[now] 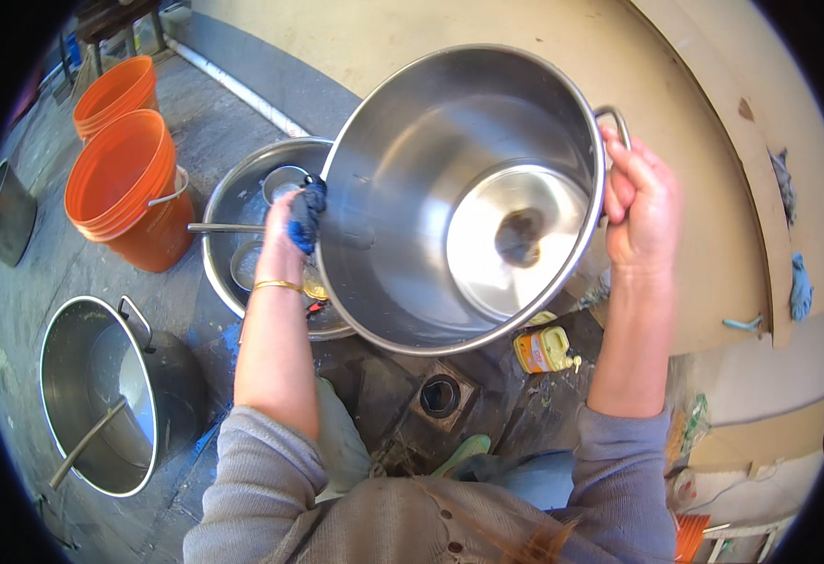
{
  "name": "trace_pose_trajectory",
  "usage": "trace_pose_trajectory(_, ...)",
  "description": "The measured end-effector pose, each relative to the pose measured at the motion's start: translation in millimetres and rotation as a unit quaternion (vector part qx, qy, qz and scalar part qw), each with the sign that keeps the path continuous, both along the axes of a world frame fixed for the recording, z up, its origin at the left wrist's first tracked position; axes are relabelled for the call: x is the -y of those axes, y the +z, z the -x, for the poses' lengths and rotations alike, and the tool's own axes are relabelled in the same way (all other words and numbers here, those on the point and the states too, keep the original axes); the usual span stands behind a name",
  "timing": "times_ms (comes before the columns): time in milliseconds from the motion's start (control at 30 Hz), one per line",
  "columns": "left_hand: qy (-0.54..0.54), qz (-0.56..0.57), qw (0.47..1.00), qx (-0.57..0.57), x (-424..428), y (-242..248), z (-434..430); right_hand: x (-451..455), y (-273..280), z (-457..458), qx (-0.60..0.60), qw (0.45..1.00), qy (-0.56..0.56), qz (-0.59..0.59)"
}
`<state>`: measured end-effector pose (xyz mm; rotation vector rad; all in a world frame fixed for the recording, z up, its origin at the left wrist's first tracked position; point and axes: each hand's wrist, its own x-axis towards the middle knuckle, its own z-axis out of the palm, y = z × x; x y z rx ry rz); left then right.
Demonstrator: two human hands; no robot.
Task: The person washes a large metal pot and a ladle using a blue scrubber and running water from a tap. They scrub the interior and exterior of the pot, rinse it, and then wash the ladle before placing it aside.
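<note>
A large stainless steel pot (398,204) is held up in front of me, tilted so its wet, shiny inside faces me. A dark spot shows on its bright bottom. My right hand (641,194) grips the pot at its right loop handle (616,123). At the left rim is my left hand (284,222), holding the pot, with a crumpled black and blue cloth-like piece (306,215) at its fingers. Behind that hand, a wide steel basin (225,282) holds water and small metal bowls (285,180). A metal rod-like handle (225,228) sticks out over the basin's rim.
Two orange buckets (126,190) stand at the left. A second steel pot (172,381) with a rod in it is at lower left. Below the raised pot are a square floor drain (441,396) and a yellow plastic jug (542,350). A blue glove (799,287) lies at the right.
</note>
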<state>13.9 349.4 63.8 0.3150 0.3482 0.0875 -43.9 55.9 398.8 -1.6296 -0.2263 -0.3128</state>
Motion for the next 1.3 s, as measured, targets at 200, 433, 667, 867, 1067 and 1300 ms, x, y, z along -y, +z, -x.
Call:
trace_pose_trajectory(200, -0.032, -0.217, 0.975, -0.043, 2.2, 46.2, 24.8, 95.1, -72.5, 38.5, -0.114, 0.985, -0.060, -0.112)
trace_pose_trajectory(433, -0.150, -0.341, 0.927, -0.046, 57.6, 84.8, 37.3, 183.5, -140.8, 110.7, -0.186, 0.954, -0.142, -0.185)
trace_pose_trajectory(667, -0.288, -0.399, 0.871, -0.011, 136.7, 82.8, 35.7, 262.0, -188.5, 166.7, -0.228, 0.918, -0.229, -0.229)
trace_pose_trajectory(867, -0.391, -0.433, 0.810, -0.065, 203.3, 45.8, 20.9, 322.1, -238.6, 189.3, -0.282, 0.892, -0.273, -0.223)
trace_pose_trajectory(1067, -0.466, -0.454, 0.757, -0.063, 248.6, -7.0, 11.5, 376.8, -301.7, 188.0, -0.394, 0.841, -0.302, -0.215)
trace_pose_trajectory(1300, -0.500, -0.443, 0.741, -0.076, 276.4, -37.0, 4.5, 419.0, -361.4, 181.3, -0.451, 0.803, -0.326, -0.215)
